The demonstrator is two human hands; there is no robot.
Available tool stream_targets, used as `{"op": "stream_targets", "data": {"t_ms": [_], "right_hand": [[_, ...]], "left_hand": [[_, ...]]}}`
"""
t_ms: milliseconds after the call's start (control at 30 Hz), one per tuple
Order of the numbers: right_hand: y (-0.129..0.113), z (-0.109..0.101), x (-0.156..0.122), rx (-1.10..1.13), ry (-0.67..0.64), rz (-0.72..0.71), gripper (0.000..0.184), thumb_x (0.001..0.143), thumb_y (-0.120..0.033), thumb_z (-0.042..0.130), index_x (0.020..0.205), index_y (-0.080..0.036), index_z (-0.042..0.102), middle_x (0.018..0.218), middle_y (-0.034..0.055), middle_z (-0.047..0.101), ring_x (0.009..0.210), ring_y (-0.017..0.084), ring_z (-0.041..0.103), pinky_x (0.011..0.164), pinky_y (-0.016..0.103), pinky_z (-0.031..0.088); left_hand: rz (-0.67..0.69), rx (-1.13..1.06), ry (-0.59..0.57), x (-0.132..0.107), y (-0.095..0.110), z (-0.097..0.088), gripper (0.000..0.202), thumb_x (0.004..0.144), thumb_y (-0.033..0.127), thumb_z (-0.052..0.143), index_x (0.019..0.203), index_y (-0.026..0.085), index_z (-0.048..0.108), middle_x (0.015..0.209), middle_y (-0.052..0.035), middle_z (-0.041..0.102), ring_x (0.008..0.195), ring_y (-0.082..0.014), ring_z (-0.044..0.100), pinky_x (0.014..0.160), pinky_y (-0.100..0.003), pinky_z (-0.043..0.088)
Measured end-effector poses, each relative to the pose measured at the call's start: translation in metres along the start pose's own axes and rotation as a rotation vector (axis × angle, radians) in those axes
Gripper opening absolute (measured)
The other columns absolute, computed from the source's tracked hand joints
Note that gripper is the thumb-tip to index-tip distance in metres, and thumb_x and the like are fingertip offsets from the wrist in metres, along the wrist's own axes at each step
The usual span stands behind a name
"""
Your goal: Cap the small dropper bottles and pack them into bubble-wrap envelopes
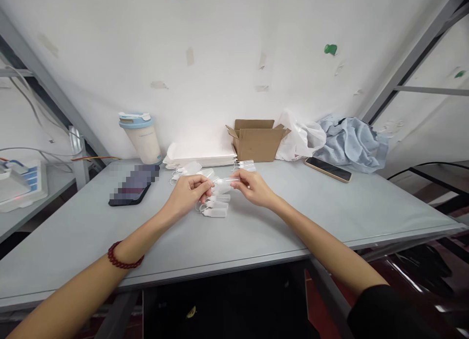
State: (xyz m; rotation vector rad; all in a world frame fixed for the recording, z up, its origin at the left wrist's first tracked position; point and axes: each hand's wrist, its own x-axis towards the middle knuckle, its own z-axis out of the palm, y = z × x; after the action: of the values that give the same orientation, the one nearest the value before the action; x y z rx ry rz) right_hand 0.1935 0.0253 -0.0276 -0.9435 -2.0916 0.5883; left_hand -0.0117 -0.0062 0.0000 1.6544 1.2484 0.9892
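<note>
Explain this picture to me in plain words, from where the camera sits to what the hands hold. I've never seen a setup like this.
There is no machine here. The single picture comes from a camera worn on a person's head, looking forward and down, so the two bare arms are the wearer's own.

The left hand and right hand meet over a grey table, with what looks like a small clear bottle between their fingertips. More little bottles lie below and behind the hands.

Toward the wall stand a cup and an open cardboard box, then a white plastic bag and a crumpled blue cloth. One phone lies in front of the cloth.
</note>
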Motion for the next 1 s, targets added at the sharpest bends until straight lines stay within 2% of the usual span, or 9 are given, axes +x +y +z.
{"op": "stream_targets", "data": {"t_ms": [233,533,733,1000], "right_hand": [[0.001,0.001,-0.001,-0.045,-0.001,-0.029,0.012,0.084,-0.028,0.050,0.082,-0.017,0.054,0.057,-0.0031,0.048,0.053,0.011,0.039,0.054,0.024,0.031],[0.012,0.005,0.005,-0.046,-0.044,-0.010,0.010,0.083,-0.026,0.050,0.082,-0.016,0.054,0.061,-0.0020,0.050,0.055,0.011,0.040,0.055,0.024,0.031],[0.013,0.001,0.007,-0.029,-0.037,0.003,0.011,0.083,-0.026,0.050,0.082,-0.016,0.054,0.058,-0.0040,0.045,0.053,0.010,0.038,0.054,0.023,0.030],[0.011,0.007,0.003,-0.042,-0.046,-0.032,0.009,0.083,-0.025,0.051,0.084,-0.017,0.054,0.057,-0.0033,0.047,0.054,0.011,0.039,0.055,0.024,0.030]], "left_hand": [[-0.007,0.050,-0.055,0.004,-0.008,-0.003,0.022,0.077,0.032,0.055,0.063,0.015,0.060,0.053,0.0010,0.058,0.044,-0.0086,0.047,0.047,-0.021,0.036],[-0.055,0.079,-0.117,0.015,-0.013,-0.006,0.023,0.074,0.034,0.054,0.068,0.014,0.065,0.061,-0.0024,0.063,0.047,-0.0106,0.052,0.045,-0.022,0.039],[-0.112,0.046,-0.062,0.016,-0.006,-0.012,0.023,0.072,0.030,0.052,0.071,0.013,0.067,0.061,-0.0032,0.063,0.047,-0.0105,0.052,0.042,-0.021,0.038],[-0.037,0.110,-0.163,0.016,-0.014,-0.010,0.023,0.072,0.037,0.059,0.063,0.016,0.063,0.059,-0.0015,0.062,0.047,-0.0106,0.051,0.045,-0.022,0.039]]}}
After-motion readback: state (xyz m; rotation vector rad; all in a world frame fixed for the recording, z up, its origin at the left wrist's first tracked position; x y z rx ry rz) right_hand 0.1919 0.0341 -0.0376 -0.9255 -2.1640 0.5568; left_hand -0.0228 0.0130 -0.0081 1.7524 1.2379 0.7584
